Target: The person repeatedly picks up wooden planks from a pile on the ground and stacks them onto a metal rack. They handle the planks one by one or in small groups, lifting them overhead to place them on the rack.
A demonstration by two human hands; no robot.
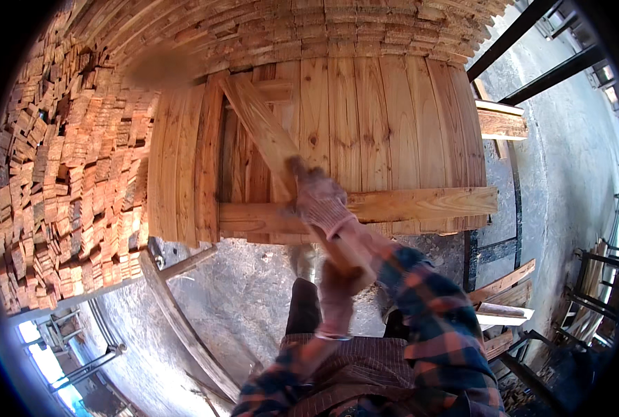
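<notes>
Yard: stacked timber (66, 181) flanks our plank deck (365, 118).
Hands: our right hand (320, 201) and left hand (337, 292) both grip one long board (267, 132), steadying it.

Your single head camera looks steeply down, close over your gloved hands and the pallet (365, 132).

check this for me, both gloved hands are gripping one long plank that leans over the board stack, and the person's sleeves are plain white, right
Not quite: the sleeves are plaid, orange and dark blue, not plain white. The head view shows this. The rest holds: the right hand and the left hand, both gloved, grip one long plank that leans over the board stack.
</notes>
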